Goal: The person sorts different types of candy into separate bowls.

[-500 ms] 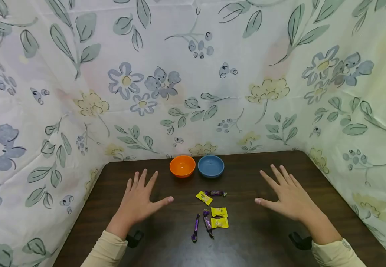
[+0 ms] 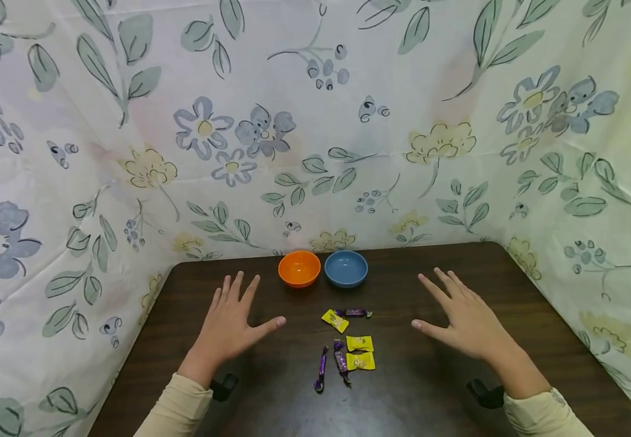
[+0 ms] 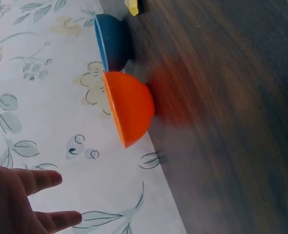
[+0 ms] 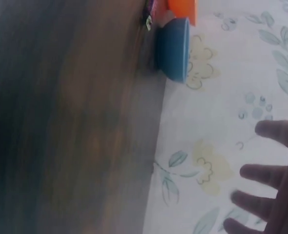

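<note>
My left hand (image 2: 228, 325) hovers over the left part of the table with fingers spread and nothing in it. On the other side, my right hand (image 2: 465, 321) is held the same way, fingers apart. Between the hands lie wrapped candies: a yellow candy (image 2: 335, 321) beside a purple candy (image 2: 355, 313), two more yellow candies (image 2: 360, 361) one in front of the other, and two purple candies (image 2: 321, 369) to their left. Behind them stand an orange bowl (image 2: 299, 269) and a blue bowl (image 2: 346, 269), side by side. The left wrist view shows the orange bowl (image 3: 129, 108) beyond the fingertips.
The dark wooden table (image 2: 403, 388) has rounded far corners. Floral cloth (image 2: 315, 121) hangs behind it and along both sides, close to its edges. A dark wrist camera (image 2: 485, 393) is strapped at the right wrist, and another (image 2: 224, 387) at the left.
My right hand has shifted slightly to the left, toward the candies. The left hand has barely moved. Bowls and candies keep their places while the head view tilts a little.
</note>
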Demonstrator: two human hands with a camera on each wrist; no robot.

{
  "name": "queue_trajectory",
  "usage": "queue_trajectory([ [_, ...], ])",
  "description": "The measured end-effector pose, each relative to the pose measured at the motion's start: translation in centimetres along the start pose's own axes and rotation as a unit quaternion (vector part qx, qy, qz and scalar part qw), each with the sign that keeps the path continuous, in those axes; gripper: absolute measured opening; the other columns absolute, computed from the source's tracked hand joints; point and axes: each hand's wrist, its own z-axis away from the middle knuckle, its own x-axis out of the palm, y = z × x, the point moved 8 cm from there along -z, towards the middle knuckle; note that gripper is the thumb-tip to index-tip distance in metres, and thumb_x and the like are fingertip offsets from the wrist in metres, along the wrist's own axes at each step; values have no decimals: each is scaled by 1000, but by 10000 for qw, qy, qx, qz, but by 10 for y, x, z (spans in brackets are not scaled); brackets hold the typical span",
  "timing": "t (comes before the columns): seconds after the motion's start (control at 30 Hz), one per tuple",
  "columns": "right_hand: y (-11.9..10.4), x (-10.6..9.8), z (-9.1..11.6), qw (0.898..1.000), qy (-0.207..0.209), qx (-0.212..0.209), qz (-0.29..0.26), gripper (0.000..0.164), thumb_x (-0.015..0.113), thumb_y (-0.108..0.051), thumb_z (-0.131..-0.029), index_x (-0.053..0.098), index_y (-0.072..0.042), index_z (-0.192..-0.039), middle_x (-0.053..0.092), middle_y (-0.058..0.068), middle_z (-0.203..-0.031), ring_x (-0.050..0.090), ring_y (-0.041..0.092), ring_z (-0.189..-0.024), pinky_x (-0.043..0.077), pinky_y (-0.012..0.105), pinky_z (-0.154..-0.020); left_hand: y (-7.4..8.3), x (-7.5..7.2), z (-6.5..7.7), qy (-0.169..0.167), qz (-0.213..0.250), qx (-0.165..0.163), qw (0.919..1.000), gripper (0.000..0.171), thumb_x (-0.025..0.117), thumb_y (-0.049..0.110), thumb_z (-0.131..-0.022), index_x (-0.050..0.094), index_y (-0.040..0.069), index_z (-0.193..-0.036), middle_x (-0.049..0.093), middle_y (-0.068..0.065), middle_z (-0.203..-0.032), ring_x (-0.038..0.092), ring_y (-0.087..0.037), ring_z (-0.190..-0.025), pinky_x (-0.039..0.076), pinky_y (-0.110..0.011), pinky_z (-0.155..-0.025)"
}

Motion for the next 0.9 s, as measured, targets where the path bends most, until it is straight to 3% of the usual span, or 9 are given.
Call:
queue_trajectory([
  [0.17, -5, 4, -2, 9995, 291, -104, -84, 89, 67, -69, -94, 35, -28, -168, 43, 20, -162, 52, 49, -137, 49, 73, -99, -1, 4, -3, 63, 102, 20, 9999, 115, 55, 90, -84, 30, 16, -169, 17, -22, -177, 4, -49, -165, 8, -69, -130],
  [0.37, -14, 14, -4, 9984, 445, -237, -250, 83, 70, -67, -93, 48, -24, -160, 55, 14, -147, 60, 39, -124, 56, 64, -90, -1, 8, -9, 214, 153, 93, 9996, 114, 55, 89, -86, 30, 15, -169, 16, -20, -178, 2, -46, -166, 10, -67, -131],
  [0.7, -31, 33, -9, 9891, 113, -680, -1304, 69, 83, -53, -89, 62, -24, -148, 61, 3, -139, 62, 30, -124, 59, 55, -92, -1, 17, -18, 229, 233, 143, 9994, 113, 53, 89, -87, 35, 12, -167, 21, -15, -178, 9, -46, -165, 11, -66, -131],
  [0.9, -39, 47, -15, 9738, -225, -921, -2068, 52, 83, -43, -92, 70, -18, -136, 69, 3, -125, 67, 24, -107, 60, 41, -86, 2, 26, -25, 184, 230, 271, 9992, 115, 50, 91, -87, 34, 10, -167, 24, -16, -177, 13, -45, -165, 13, -64, -132],
])
